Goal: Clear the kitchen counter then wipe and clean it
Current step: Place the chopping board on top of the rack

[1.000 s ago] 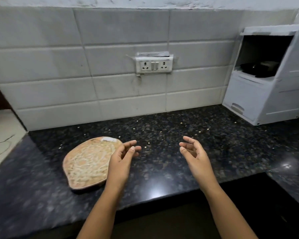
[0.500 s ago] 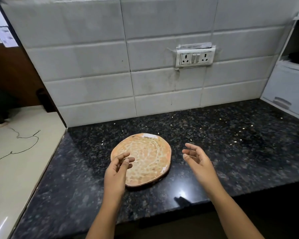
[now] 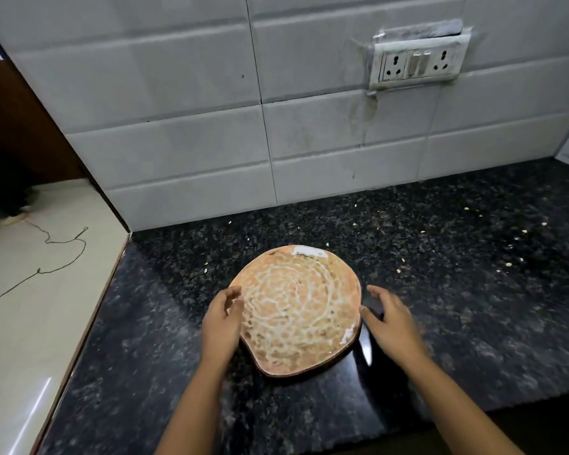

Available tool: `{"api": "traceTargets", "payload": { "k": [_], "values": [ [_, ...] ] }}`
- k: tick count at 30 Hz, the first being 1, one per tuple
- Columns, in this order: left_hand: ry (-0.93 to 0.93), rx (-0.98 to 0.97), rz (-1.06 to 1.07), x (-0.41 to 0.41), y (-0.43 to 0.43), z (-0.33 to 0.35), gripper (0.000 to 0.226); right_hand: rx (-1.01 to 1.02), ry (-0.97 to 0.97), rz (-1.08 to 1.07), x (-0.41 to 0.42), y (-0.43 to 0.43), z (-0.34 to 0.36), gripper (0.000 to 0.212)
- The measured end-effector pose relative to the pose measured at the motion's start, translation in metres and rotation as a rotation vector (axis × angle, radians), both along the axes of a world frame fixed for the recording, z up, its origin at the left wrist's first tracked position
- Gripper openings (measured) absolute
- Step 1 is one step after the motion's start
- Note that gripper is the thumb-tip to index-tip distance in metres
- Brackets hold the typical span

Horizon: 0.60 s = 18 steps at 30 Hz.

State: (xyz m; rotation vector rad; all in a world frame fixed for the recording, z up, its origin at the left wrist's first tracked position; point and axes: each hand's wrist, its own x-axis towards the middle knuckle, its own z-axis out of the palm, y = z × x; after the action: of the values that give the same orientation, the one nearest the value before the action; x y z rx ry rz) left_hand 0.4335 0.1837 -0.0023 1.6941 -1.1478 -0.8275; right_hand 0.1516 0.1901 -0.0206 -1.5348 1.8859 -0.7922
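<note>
The left fingers (image 3: 234, 292) are lying loosely curled over the left rim of the round board (image 3: 298, 311), and I cannot tell whether they are touching it yet. The right fingers (image 3: 375, 290) are spreading apart, slightly blurred, just beside the board's right rim, with nothing in them. So the left hand (image 3: 222, 323) and the right hand (image 3: 393, 320) are flanking the board without gripping it.

The board is lying flat on the dark speckled desk (image 3: 473, 339), at the centre of the frame and a little below the middle, its top streaked with pale floury residue.

As I judge it, the task is only beginning. The clearing is not done, since the board is sitting on the desk, and the wiping has not started, since pale crumbs (image 3: 509, 264) are dotting the desk towards the upper right.

Counting: one board, two hands, and well over a dozen crumbs, too small to tally exactly. One socket plate (image 3: 418, 64) is hanging on the tiled wall at the upper right, carrying two sockets. One thin cord (image 3: 63, 251) is trailing over the pale surface at the left.
</note>
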Motion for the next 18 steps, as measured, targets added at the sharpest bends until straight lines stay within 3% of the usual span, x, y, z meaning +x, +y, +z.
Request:
{"api": "traceTargets", "payload": {
  "k": [5,9,12,18],
  "values": [
    [-0.392,0.094,-0.022,0.029,-0.047,-0.032,0.041,0.203,0.326,0.005,0.02,-0.003,-0.017,0.069],
    [-0.566,0.281,-0.092,0.04,-0.068,-0.046,0.053,0.248,0.326,-0.053,0.04,-0.004,-0.025,0.075],
    [-0.541,0.261,-0.128,0.031,-0.069,-0.053,0.055,0.227,0.225,-0.169,0.054,-0.006,-0.029,0.075],
    [-0.272,0.114,-0.126,0.021,-0.077,-0.054,0.048,0.107,0.176,-0.384,0.075,-0.009,-0.035,0.08]
  ]
}}
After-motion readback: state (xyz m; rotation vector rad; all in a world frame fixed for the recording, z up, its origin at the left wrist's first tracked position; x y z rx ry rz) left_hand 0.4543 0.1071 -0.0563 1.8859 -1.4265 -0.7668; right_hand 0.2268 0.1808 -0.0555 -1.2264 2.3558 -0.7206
